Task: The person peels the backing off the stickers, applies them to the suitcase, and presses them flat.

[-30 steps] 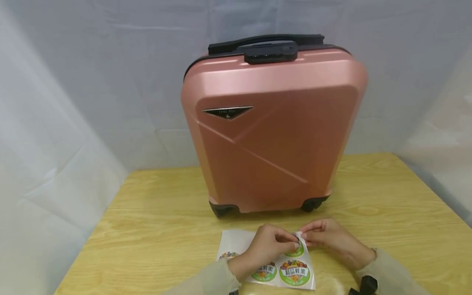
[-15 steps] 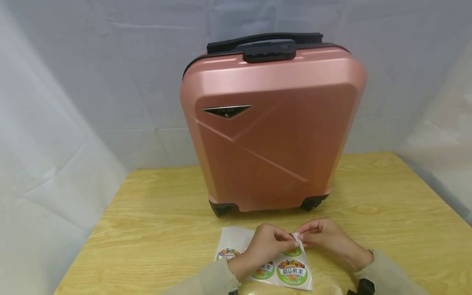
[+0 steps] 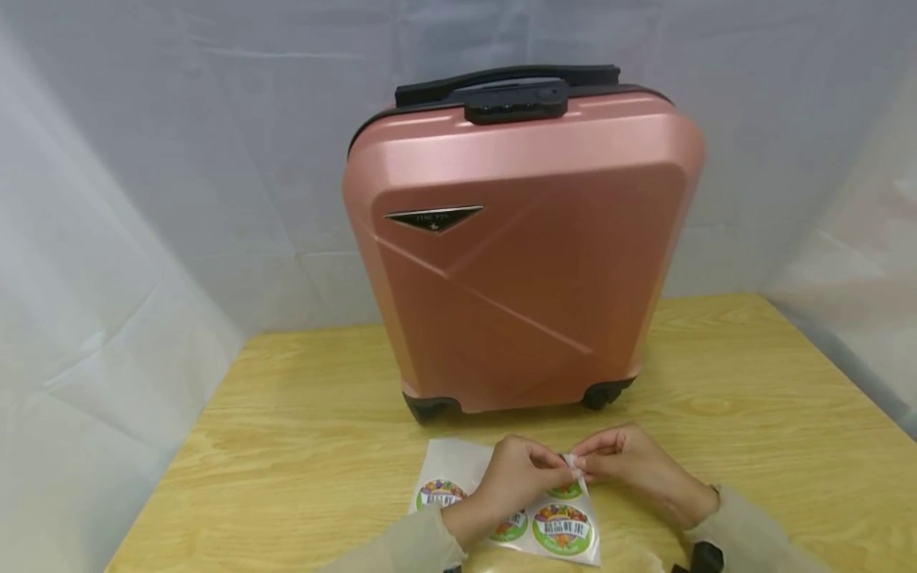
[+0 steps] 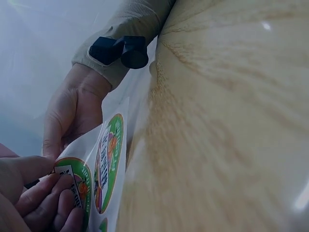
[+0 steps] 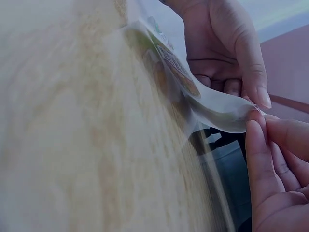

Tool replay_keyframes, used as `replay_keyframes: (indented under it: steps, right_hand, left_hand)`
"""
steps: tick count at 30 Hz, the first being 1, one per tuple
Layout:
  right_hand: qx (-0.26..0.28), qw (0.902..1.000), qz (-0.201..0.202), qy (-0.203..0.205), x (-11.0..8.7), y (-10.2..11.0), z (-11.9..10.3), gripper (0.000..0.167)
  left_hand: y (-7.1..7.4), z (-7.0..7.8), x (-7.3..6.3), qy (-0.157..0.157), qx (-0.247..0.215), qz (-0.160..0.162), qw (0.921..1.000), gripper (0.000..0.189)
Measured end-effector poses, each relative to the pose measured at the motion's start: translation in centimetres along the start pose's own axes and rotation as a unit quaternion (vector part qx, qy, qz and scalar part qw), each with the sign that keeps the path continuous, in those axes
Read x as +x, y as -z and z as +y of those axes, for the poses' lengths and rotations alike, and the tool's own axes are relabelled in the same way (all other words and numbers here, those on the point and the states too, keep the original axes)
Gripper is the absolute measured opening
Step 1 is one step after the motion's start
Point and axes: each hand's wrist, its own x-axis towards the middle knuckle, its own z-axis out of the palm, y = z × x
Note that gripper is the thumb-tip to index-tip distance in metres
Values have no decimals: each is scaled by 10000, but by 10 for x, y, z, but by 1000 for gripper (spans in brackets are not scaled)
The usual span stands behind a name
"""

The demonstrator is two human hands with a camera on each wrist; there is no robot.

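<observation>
White stkr sheet (image 3: pixel 454 463) | L hnd (image 3: pixel 520 476) + R hnd (image 3: pixel 642 471) pinch corner

Metallic rose pink all over the suitcase (image 3: pixel 516 278), paler along the top and deepening to coppery red down the front, scored there by diagonal lines. Black on the carry handle (image 3: pixel 509 77) and the corner guards (image 3: pixel 432 407); black again, edged in silver, on the triangular badge (image 3: pixel 434 218). Plain white across the sheet (image 3: pixel 454 459), patterned with round stickers (image 3: pixel 563 529) in green, banded white beneath dark characters and topped by a fruit print in red, orange, yellow and purple. Yellowish wood grain over the table (image 3: pixel 301 390). Beige on the sleeves (image 3: pixel 752 537). Greyish white, faintly creased, on the backdrop (image 3: pixel 215 159).
</observation>
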Motion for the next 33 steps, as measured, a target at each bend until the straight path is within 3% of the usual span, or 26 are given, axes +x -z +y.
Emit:
replay_keyframes:
  steps: [14, 21, 33]
  right_hand:
    - [256, 9991, -261, 229, 0, 2, 6, 14]
    - [194, 9997, -96, 118, 0, 1, 3, 23]
    - [5, 9999, 169, -30, 0, 3, 3, 29]
  left_hand:
    - [2, -2, -3, -83, -107, -118, 9998, 11]
    - [8, -1, -4, -14, -56, -93, 9999, 9]
    - [22, -6, -7, 330, -441, -247, 9982, 9]
